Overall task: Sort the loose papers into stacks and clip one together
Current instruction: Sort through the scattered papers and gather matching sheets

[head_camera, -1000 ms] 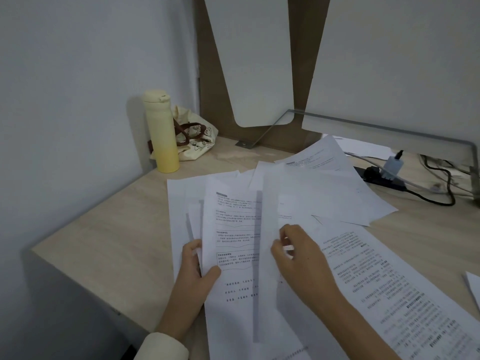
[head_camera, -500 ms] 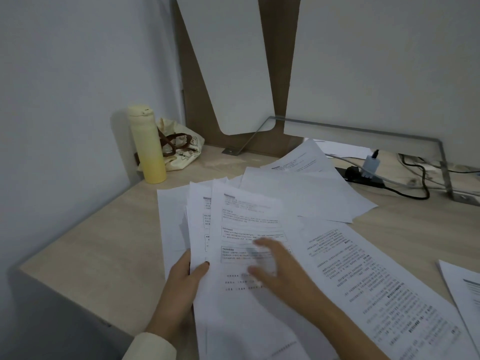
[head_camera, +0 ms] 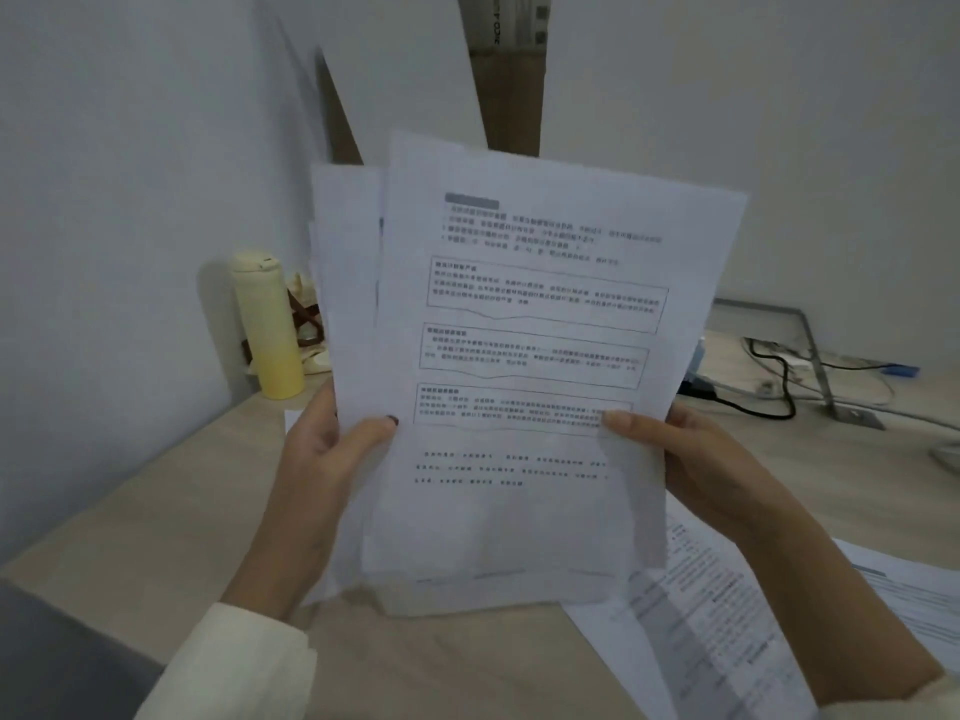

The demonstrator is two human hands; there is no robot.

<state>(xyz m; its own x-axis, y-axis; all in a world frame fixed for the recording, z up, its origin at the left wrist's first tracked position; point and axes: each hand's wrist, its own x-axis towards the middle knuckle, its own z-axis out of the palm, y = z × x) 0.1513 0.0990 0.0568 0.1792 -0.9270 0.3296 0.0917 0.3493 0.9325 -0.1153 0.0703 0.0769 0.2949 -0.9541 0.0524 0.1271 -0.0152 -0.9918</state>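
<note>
A bundle of printed papers [head_camera: 524, 356] stands upright in front of me, lifted off the wooden desk [head_camera: 156, 517]. The top sheet shows three boxed text blocks. My left hand [head_camera: 322, 459] grips the bundle's left edge, thumb on the front. My right hand [head_camera: 696, 465] grips the right edge the same way. The sheets are unevenly aligned, with some sticking out at the left. More printed papers [head_camera: 696, 615] lie flat on the desk at the lower right, under my right forearm.
A pale yellow bottle [head_camera: 267, 324] stands at the back left by the wall, with a cloth bag [head_camera: 309, 330] behind it. Black cables [head_camera: 779, 376] and a metal stand [head_camera: 815, 350] sit at the back right. White panels lean against the wall.
Both hands have gathered the sheets that lay spread on the desk and raised them upright as one bundle. My right hand moved from the top sheet to its right edge.
</note>
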